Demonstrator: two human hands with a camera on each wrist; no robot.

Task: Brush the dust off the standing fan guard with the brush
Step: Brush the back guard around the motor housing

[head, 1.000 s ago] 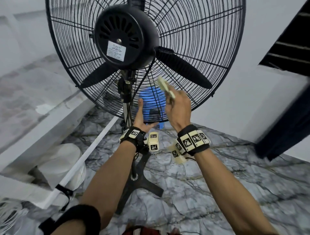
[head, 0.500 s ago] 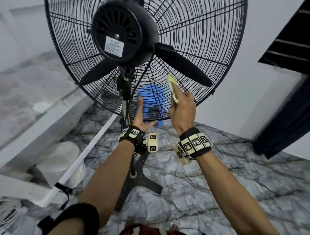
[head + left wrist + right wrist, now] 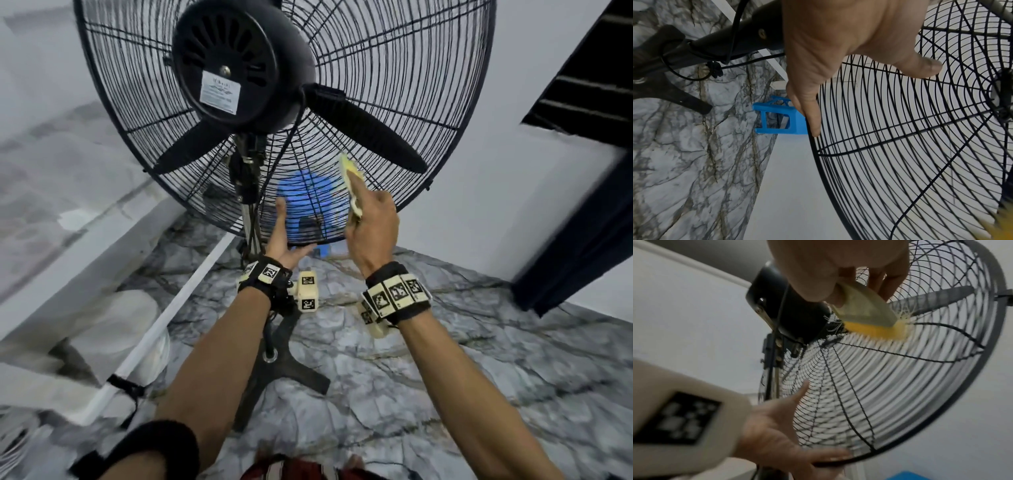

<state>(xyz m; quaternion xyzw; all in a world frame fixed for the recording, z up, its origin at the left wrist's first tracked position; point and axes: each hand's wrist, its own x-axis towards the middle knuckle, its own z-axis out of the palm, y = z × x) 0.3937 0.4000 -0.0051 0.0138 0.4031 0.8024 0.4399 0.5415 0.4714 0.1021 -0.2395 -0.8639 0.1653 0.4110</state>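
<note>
I see my right hand (image 3: 371, 226) reach up with its grip closed around the yellow brush (image 3: 867, 313). The bristles press on the lower wires of the fan guard (image 3: 394, 85). My left hand (image 3: 286, 245) is open, thumb up, fingers flat along the guard's bottom rim. A blue stool (image 3: 777, 120) sits far behind.
</note>
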